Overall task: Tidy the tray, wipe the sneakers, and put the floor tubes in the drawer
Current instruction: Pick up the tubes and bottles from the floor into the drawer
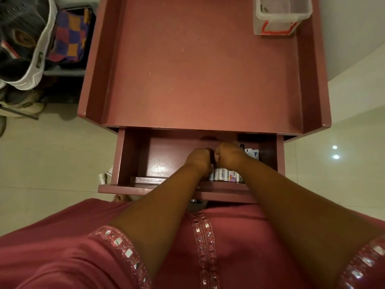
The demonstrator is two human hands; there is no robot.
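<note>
Nearest the camera, both forearms reach over the front panel of the open drawer [133, 155] of the pink desk [204, 65]. Just behind that panel a row of tubes [226, 175] stands side by side against the front wall, labels up, partly hidden by the wrists. The step in hand looks like settling tubes into this drawer, and it will go best if they are pressed snugly into one even row so none tips or jams the drawer when it shuts. The left hand [199, 158] and the right hand [228, 154] sit knuckle to knuckle a little deeper in, both with fingers curled tight downward; whatever they grip lies beneath them and cannot be made out. More small packets [253, 153] lie just beyond the right hand. A white tube [103, 176] shows on the floor beside the drawer's left wall, so that part seems unfinished. Farther off, a clear plastic box [281, 13] stands at the desk's far right corner, and sneakers [27, 49] rest on a rack to the left.
</note>
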